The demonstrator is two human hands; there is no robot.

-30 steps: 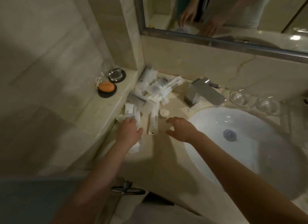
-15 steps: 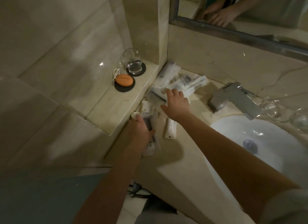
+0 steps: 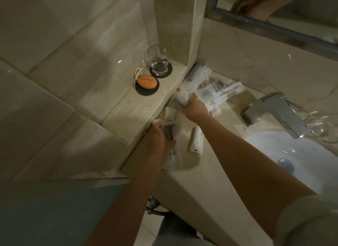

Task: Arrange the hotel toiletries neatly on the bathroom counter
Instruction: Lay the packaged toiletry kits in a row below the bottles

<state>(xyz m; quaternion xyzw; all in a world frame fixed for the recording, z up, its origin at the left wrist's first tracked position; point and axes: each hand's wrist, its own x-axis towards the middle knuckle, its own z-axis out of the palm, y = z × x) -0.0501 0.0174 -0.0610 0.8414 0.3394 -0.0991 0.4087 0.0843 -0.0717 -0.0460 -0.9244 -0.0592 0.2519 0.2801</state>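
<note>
Left hand [image 3: 161,141] grips a clear-wrapped sachet [image 3: 172,158]; right hand [image 3: 195,108] grasps another (blurred) packet [image 3: 180,101] among white toiletries [image 3: 219,93].

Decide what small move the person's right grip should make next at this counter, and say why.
Probably draw the right grip back, pulling the wrapped packet it holds clear of the jumbled pile in the corner, and lay it parallel beside the white tube on the counter. The pile is untidy, that tube lies alone, and the left grip holds a clear packet.
</note>
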